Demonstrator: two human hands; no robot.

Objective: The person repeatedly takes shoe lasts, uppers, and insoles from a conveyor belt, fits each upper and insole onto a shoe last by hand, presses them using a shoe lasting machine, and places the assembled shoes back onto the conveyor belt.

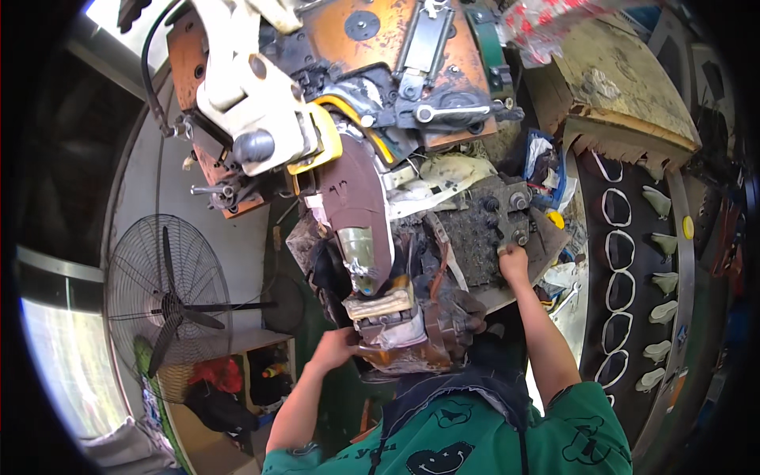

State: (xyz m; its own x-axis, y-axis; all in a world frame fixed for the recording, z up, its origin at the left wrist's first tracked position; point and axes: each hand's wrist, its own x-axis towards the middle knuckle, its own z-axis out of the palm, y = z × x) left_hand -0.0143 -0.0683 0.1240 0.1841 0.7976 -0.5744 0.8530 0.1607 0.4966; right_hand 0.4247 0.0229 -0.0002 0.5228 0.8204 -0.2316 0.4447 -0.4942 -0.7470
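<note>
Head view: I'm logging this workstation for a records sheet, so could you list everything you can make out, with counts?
Shoe machine: one, white, copper and black, top to centre
Shoe sole: one, brown, in the machine
Control panel: one, dark grey, right of centre
Fan: one, black, left
Worn box: one, tan, upper right
Plastic bag: one, red and white, top right
Oval rims: at least six, white, right
Shoe-shaped pieces: at least six, pale, far right
Cloth: one, red, lower left
Shirt: one, green, bottom
Left hand: one, bare, at machine's lower part
Right hand: one, bare, at panel
</note>
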